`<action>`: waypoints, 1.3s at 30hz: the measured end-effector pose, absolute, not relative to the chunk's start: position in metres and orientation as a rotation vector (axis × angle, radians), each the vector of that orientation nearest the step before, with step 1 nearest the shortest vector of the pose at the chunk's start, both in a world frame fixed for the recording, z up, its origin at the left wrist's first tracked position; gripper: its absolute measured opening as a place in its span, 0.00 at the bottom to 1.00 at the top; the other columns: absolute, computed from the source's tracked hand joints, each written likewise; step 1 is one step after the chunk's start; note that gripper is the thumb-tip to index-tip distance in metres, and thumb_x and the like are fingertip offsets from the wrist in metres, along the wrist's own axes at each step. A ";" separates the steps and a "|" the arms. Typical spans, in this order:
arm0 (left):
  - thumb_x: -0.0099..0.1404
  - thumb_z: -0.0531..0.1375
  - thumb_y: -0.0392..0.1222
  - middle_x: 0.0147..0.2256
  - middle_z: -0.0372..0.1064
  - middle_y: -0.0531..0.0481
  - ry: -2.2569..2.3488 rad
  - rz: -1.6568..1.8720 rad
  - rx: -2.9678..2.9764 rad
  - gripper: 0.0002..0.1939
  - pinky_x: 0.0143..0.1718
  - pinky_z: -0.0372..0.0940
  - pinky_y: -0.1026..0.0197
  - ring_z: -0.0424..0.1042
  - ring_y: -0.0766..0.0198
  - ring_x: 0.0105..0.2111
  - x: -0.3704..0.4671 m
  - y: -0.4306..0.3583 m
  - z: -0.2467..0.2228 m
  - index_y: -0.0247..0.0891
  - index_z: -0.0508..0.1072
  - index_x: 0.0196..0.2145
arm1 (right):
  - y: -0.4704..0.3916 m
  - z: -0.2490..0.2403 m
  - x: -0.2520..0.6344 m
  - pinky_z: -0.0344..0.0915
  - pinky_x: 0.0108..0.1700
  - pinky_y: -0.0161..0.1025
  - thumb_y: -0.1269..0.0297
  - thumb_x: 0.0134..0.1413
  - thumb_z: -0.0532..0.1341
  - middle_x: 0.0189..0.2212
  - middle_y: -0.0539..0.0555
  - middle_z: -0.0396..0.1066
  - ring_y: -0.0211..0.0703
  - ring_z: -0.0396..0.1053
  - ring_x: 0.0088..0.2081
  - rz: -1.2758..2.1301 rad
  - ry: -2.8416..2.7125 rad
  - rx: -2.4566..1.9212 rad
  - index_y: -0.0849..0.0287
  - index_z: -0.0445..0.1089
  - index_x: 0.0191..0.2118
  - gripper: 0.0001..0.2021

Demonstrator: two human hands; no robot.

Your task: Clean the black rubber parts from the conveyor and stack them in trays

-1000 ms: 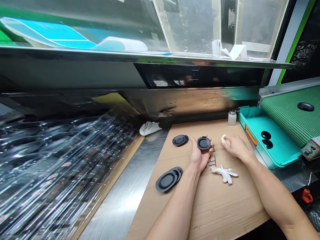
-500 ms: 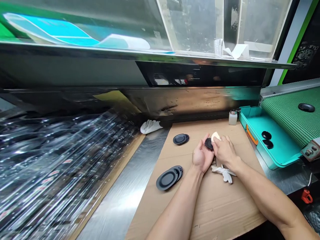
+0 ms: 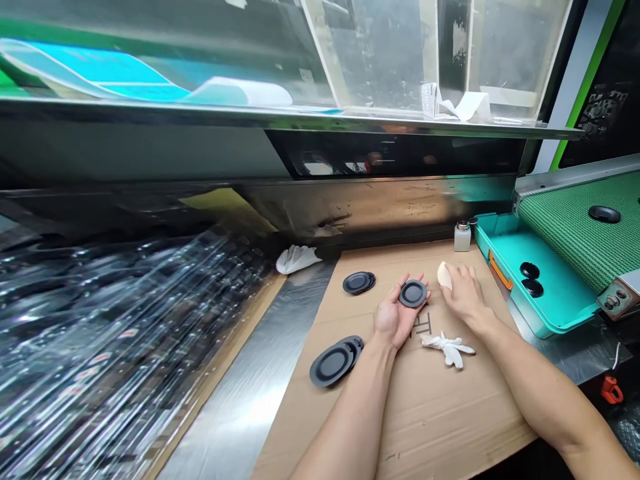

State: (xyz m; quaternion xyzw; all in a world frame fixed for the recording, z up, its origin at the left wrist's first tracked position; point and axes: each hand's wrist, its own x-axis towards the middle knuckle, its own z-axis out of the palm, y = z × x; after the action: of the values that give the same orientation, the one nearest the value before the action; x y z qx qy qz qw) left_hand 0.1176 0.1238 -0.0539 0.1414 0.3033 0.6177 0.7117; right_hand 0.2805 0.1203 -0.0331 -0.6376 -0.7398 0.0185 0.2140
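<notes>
Pad [image 3: 443, 275] (partly hidden) in right hand [image 3: 464, 293]

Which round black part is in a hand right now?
The round black part held in the upturned left hand; the others lie on the cardboard, in the teal bin or on the green conveyor belt.

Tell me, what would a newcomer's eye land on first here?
Probably the bright turquoise tray at the right, two black round pieces inside it, beside the green belt. Next, over the cardboard, the left hand holding a dark round part and the right hand holding a cream pad. The shiny, blurred pile filling the lower left also stands out.
</notes>
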 end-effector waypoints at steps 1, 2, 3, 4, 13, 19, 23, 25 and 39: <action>0.74 0.50 0.39 0.55 0.72 0.33 0.679 1.369 0.305 0.13 0.44 0.75 0.46 0.78 0.50 0.47 0.117 0.124 -0.054 0.36 0.70 0.51 | 0.122 -0.033 0.284 0.61 0.57 0.47 0.66 0.62 0.59 0.53 0.63 0.67 0.55 0.61 0.54 0.060 -2.030 -1.779 0.60 0.62 0.64 0.25; 0.74 0.50 0.38 0.53 0.73 0.32 0.685 1.369 0.293 0.13 0.43 0.75 0.47 0.78 0.50 0.47 0.117 0.125 -0.054 0.34 0.70 0.50 | 0.124 -0.034 0.286 0.61 0.56 0.46 0.67 0.62 0.59 0.53 0.63 0.67 0.54 0.63 0.54 0.080 -2.031 -1.789 0.60 0.62 0.63 0.24; 0.74 0.50 0.39 0.52 0.74 0.31 0.687 1.366 0.279 0.12 0.43 0.75 0.48 0.78 0.50 0.46 0.117 0.126 -0.054 0.33 0.70 0.49 | 0.125 -0.034 0.287 0.62 0.55 0.44 0.68 0.62 0.58 0.52 0.62 0.68 0.52 0.65 0.53 0.113 -2.055 -1.810 0.60 0.63 0.61 0.22; 0.75 0.49 0.39 0.50 0.74 0.30 0.683 1.363 0.264 0.13 0.43 0.75 0.49 0.78 0.50 0.46 0.117 0.126 -0.054 0.32 0.70 0.47 | 0.126 -0.035 0.287 0.63 0.53 0.43 0.70 0.63 0.56 0.51 0.61 0.68 0.51 0.67 0.51 0.151 -2.093 -1.836 0.59 0.65 0.59 0.19; 0.75 0.47 0.41 0.46 0.77 0.37 0.631 1.382 0.214 0.18 0.51 0.73 0.52 0.78 0.55 0.47 0.127 0.128 -0.055 0.31 0.75 0.47 | 0.106 -0.021 0.259 0.65 0.44 0.42 0.52 0.72 0.49 0.45 0.60 0.77 0.54 0.76 0.45 0.331 -2.059 -1.750 0.56 0.50 0.69 0.26; 0.76 0.50 0.41 0.46 0.78 0.40 0.625 1.362 0.284 0.16 0.55 0.71 0.52 0.77 0.58 0.47 0.134 0.125 -0.060 0.33 0.76 0.47 | 0.107 -0.022 0.246 0.65 0.44 0.42 0.56 0.72 0.48 0.45 0.58 0.78 0.52 0.77 0.43 0.216 -2.110 -1.886 0.51 0.57 0.66 0.21; 0.76 0.49 0.42 0.46 0.77 0.39 0.623 1.346 0.265 0.17 0.55 0.71 0.52 0.77 0.58 0.47 0.132 0.125 -0.060 0.33 0.76 0.48 | 0.107 -0.024 0.252 0.65 0.44 0.40 0.54 0.71 0.50 0.47 0.56 0.78 0.51 0.76 0.45 0.280 -2.197 -1.749 0.48 0.57 0.68 0.23; 0.77 0.48 0.43 0.45 0.78 0.39 0.619 1.335 0.252 0.18 0.55 0.71 0.51 0.77 0.57 0.47 0.132 0.125 -0.059 0.32 0.76 0.47 | 0.106 -0.024 0.252 0.65 0.44 0.40 0.52 0.72 0.49 0.47 0.57 0.78 0.51 0.77 0.45 0.267 -2.165 -1.770 0.46 0.57 0.69 0.24; 0.77 0.45 0.44 0.52 0.76 0.38 0.464 1.326 0.143 0.22 0.59 0.69 0.52 0.75 0.57 0.54 0.135 0.116 -0.046 0.33 0.73 0.56 | 0.112 -0.027 0.250 0.68 0.47 0.43 0.45 0.71 0.47 0.46 0.54 0.79 0.52 0.77 0.46 0.331 -1.975 -1.866 0.39 0.56 0.70 0.26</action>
State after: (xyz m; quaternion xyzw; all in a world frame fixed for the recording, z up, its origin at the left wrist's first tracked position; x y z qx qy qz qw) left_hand 0.1352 0.1156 -0.0464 0.0659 0.2132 0.6094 0.7608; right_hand 0.2500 0.1125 -0.0271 -0.6679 -0.7069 0.1184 0.2006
